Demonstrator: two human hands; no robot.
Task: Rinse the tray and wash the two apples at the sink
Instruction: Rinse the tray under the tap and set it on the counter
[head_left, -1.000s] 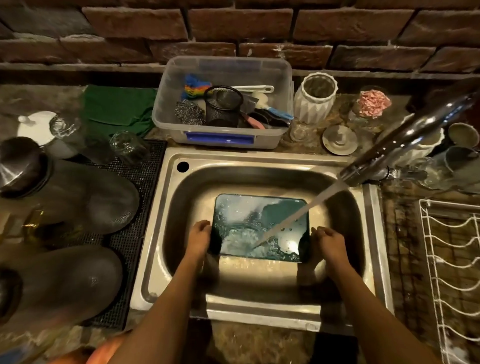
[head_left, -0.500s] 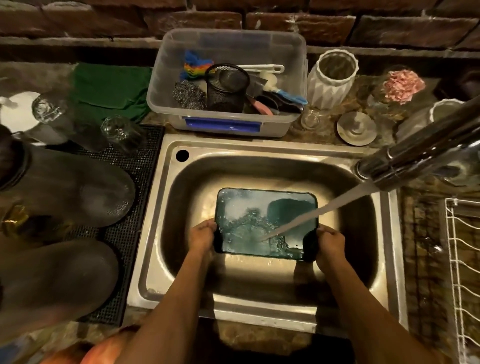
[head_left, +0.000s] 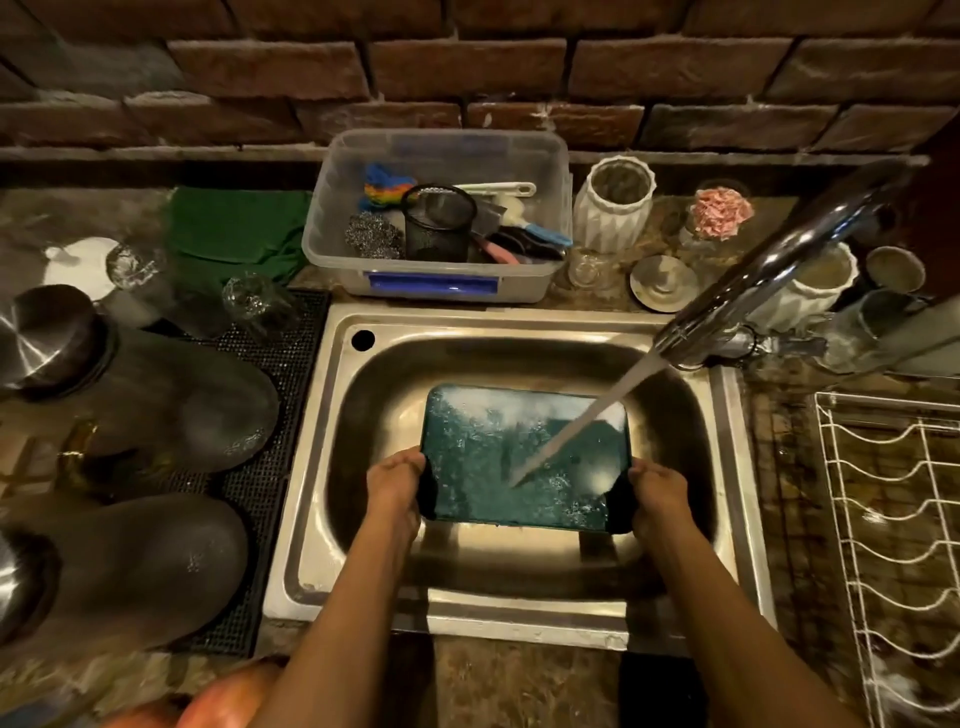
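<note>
Tray (head_left: 498, 457) position: level inside the sink (head_left: 524, 608) basin, at the centre of the view, water pooled across its teal face. My left hand (head_left: 394, 480) grips the tray's 9 o'clock edge, fingers curled round the rim. My right hand (head_left: 658, 491) grips the 3 o'clock edge the same way. Faucet (head_left: 769, 270) enters from 2 o'clock; its water stream (head_left: 582, 415) strikes the tray right of centre. At 12 o'clock on the counter (head_left: 519, 686) stands a clear plastic bin (head_left: 441, 280) of scrubbers and brushes. A white wire rack (head_left: 893, 519) lies at 3 o'clock.
</note>
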